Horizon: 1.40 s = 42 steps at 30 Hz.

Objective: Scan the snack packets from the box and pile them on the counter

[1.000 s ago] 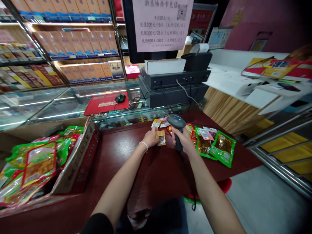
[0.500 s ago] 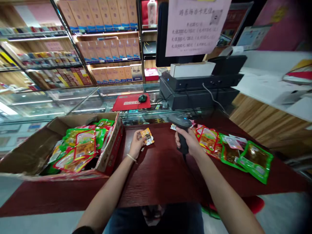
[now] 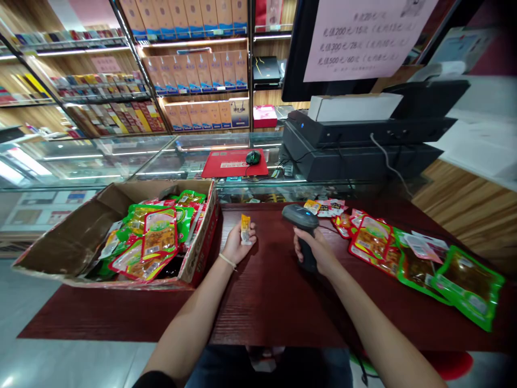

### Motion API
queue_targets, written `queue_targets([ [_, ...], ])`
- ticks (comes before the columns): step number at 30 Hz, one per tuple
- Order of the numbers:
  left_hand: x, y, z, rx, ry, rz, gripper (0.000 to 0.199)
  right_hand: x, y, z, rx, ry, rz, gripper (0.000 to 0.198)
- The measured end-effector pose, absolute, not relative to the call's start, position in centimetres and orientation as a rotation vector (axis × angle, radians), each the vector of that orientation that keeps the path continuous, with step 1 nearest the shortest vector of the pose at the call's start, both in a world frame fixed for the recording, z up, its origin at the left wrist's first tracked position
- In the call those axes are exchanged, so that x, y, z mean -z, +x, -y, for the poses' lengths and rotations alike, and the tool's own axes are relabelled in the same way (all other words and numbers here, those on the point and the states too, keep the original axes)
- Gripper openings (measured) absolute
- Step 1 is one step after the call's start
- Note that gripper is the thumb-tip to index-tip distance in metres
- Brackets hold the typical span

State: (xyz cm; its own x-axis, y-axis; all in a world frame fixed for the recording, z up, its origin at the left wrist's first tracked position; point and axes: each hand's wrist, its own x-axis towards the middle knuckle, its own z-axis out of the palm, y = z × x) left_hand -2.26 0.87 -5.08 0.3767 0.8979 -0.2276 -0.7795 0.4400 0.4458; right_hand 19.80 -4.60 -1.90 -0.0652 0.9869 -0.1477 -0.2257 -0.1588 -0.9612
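Observation:
My left hand is closed on a small orange-and-white snack packet, held upright just above the dark red counter. My right hand wraps round the grip of a black barcode scanner, whose head points left toward the packet with a blue light on top. Left of my left hand sits an open cardboard box of red and green snack packets. Beyond the scanner lie small packets, one of them an orange packet. Right of my right hand, red and green packets spread out in a row.
At the back, a glass display case bears a red mouse pad with a mouse. A monitor with a paper notice stands over a black cash drawer at the back right. Boxed goods fill the shelves behind.
The packet in my left hand has been turned from flat facing me to narrow and upright. The whole view has shifted, so the scene sits differently. The scanner stays in my right hand.

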Motion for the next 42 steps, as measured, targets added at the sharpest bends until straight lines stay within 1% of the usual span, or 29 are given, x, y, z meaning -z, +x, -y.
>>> queue_targets([
  [3, 4.2, -2.9, -0.5, -0.971, 0.224, -0.391, 0.028, 2.0, 19.8, 4.7, -1.468, -1.106, 1.003, 0.034],
  [4, 3.9, -3.0, -0.4, -0.962, 0.225, -0.377, 0.027, 2.0, 19.8, 4.7, -1.471, -1.103, 1.005, 0.034],
  [6, 3.6, -3.0, -0.2, -0.981, 0.242, -0.384, 0.017, 2.1, 19.8, 4.7, -1.47, -1.101, 1.004, 0.033],
  [9, 4.0, -2.6, -0.2, -1.075, 0.265, -0.462, 0.029, 2.0, 19.9, 4.7, -1.449, -1.103, 1.013, 0.032],
  [10, 4.3, -2.3, -0.3, -1.112, 0.278, -0.496, 0.03, 1.9, 19.9, 4.7, -1.438, -1.106, 1.02, 0.032],
  [15, 5.2, -1.2, -0.5, -1.315, 0.48, -0.623, 0.019, 1.7, 19.9, 4.7, -1.387, -1.098, 1.048, 0.032],
  [18, 5.1, -0.8, -0.2, -1.355, 0.589, -0.675, 0.025, 1.5, 20.1, 4.9, -1.379, -1.099, 1.057, 0.032],
  [22, 5.0, -0.7, -0.1, -1.341, 0.542, -0.727, 0.033, 1.2, 20.2, 5.0, -1.358, -1.098, 1.06, 0.031],
  [27, 5.5, -0.6, -0.2, -1.42, 0.507, -0.759, 0.034, 1.0, 19.9, 5.2, -1.326, -1.12, 1.061, 0.033],
  [29, 5.6, -0.5, -0.2, -1.446, 0.51, -0.764, 0.033, 1.1, 19.8, 5.2, -1.35, -1.136, 1.082, 0.033],
  [35, 6.1, -0.4, -0.3, -1.466, 0.483, -0.767, 0.028, 1.6, 19.6, 5.7, -1.555, -1.137, 1.243, 0.038],
  [42, 6.8, -0.4, -0.6, -1.494, 0.501, -0.758, 0.029, 1.4, 19.2, 6.0, -1.599, -1.204, 1.285, 0.036],
])
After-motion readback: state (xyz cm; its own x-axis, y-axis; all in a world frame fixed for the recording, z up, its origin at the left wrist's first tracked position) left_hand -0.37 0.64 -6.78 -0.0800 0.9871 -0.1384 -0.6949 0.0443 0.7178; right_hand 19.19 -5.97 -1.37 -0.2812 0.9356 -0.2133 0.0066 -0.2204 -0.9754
